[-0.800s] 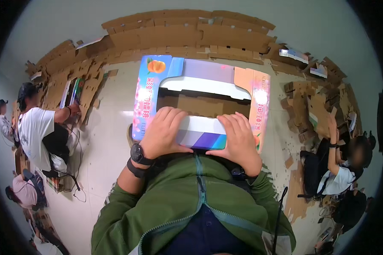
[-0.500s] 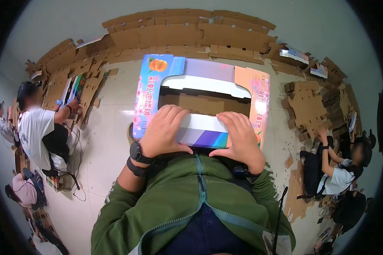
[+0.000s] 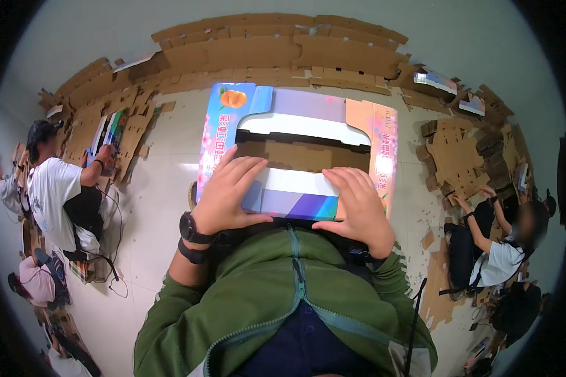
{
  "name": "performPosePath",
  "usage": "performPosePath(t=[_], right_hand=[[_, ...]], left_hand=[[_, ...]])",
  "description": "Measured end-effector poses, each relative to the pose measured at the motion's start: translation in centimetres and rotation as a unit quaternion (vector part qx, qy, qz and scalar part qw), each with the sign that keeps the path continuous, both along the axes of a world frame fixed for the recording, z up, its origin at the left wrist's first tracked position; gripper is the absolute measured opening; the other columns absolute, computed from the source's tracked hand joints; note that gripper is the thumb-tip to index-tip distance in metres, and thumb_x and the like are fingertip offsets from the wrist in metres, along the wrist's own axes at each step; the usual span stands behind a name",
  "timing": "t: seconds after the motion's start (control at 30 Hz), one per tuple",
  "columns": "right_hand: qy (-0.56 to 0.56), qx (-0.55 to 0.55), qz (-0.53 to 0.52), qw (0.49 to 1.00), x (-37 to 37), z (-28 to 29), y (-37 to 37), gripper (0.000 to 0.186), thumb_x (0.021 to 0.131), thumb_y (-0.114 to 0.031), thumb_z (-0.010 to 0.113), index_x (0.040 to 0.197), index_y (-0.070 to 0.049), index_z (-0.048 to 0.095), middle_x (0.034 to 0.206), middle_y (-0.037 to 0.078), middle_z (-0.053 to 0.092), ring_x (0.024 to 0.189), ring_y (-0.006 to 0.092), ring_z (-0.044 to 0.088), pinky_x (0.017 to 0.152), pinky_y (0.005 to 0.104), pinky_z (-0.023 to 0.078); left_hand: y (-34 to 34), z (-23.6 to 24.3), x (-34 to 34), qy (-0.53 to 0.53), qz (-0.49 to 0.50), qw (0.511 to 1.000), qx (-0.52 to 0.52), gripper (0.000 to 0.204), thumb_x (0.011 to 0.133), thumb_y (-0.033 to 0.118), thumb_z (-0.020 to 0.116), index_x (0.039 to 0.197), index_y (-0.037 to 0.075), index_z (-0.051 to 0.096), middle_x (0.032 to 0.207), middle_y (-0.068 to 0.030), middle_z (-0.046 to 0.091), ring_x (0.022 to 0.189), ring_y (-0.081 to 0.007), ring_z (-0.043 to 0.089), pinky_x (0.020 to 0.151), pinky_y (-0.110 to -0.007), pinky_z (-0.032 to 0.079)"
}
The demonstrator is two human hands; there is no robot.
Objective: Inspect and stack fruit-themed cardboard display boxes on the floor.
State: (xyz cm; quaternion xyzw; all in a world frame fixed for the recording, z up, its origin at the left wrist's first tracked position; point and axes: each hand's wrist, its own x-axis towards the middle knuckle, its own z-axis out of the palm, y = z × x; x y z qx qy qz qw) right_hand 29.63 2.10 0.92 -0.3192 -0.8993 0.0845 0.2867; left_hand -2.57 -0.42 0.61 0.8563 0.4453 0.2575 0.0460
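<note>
In front of my body is a colourful cardboard fruit box [image 3: 299,182], with blue and pink-orange printed end panels and a wide opening in its top. Through the opening its brown inside shows. My left hand [image 3: 234,191] holds the near left corner, fingers reaching over the top and thumb along the near side. At the near right corner, my right hand [image 3: 360,204] grips in the same way, its thumb low against the near wall. The box's underside is hidden.
Flattened brown cardboard [image 3: 233,53] is stacked along the far wall. More cardboard [image 3: 456,157] lies at the right, beside a seated person [image 3: 500,261]. At the left a person in a white shirt [image 3: 56,195] handles another colourful box [image 3: 107,141]. Pale floor tiles [image 3: 163,239] lie around me.
My left hand has slid left along the near edge towards the corner. My right hand and the box have barely moved. The person at right has shifted their arms.
</note>
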Motion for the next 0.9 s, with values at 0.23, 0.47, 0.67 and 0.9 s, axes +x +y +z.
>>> performPosePath(t=[0.23, 0.47, 0.67, 0.9], right_hand=[[-0.044, 0.013, -0.046, 0.998, -0.9, -0.2, -0.4, 0.096, 0.069, -0.056, 0.090, 0.140, 0.000, 0.059, 0.130, 0.018, 0.062, 0.121, 0.0373, 0.060, 0.113, 0.0523, 0.044], [-0.049, 0.018, -0.054, 0.997, -0.8, -0.7, -0.8, 0.097, 0.068, -0.055, 0.091, 0.141, 0.000, 0.058, 0.128, 0.018, 0.063, 0.121, 0.0367, 0.060, 0.115, 0.0546, 0.042], [-0.018, 0.025, -0.031, 0.999, -0.8, 0.4, -0.6, 0.099, 0.066, -0.058, 0.092, 0.141, -0.001, 0.060, 0.130, 0.018, 0.062, 0.122, 0.0385, 0.061, 0.115, 0.0554, 0.043], [-0.058, 0.061, -0.008, 0.996, 2.6, 9.0, 2.3, 0.094, 0.072, -0.052, 0.092, 0.144, -0.001, 0.058, 0.135, 0.019, 0.062, 0.131, 0.0414, 0.058, 0.115, 0.0513, 0.044]], left_hand=[[0.2, -0.1, 0.5, 0.008, 0.005, 0.999, 0.039, 0.091, 0.068, 0.050, 0.093, 0.136, -0.001, 0.061, 0.128, -0.0189, 0.069, 0.123, -0.0360, 0.065, 0.125, -0.055, 0.037], [0.0, -0.9, 0.2, 0.018, 0.012, 0.999, 0.038, 0.098, 0.063, 0.052, 0.097, 0.139, 0.000, 0.062, 0.133, -0.0190, 0.068, 0.124, -0.0355, 0.066, 0.124, -0.055, 0.038], [-0.3, 1.4, 0.4, 0.016, -0.005, 1.000, -0.016, 0.108, 0.063, 0.057, 0.097, 0.145, -0.001, 0.055, 0.142, -0.0211, 0.061, 0.136, -0.0390, 0.057, 0.127, -0.056, 0.034], [3.2, 10.1, -1.4, 0.135, 0.008, 0.988, 0.070, 0.109, 0.069, 0.057, 0.094, 0.149, -0.002, 0.050, 0.154, -0.0236, 0.051, 0.147, -0.0433, 0.045, 0.124, -0.053, 0.036]])
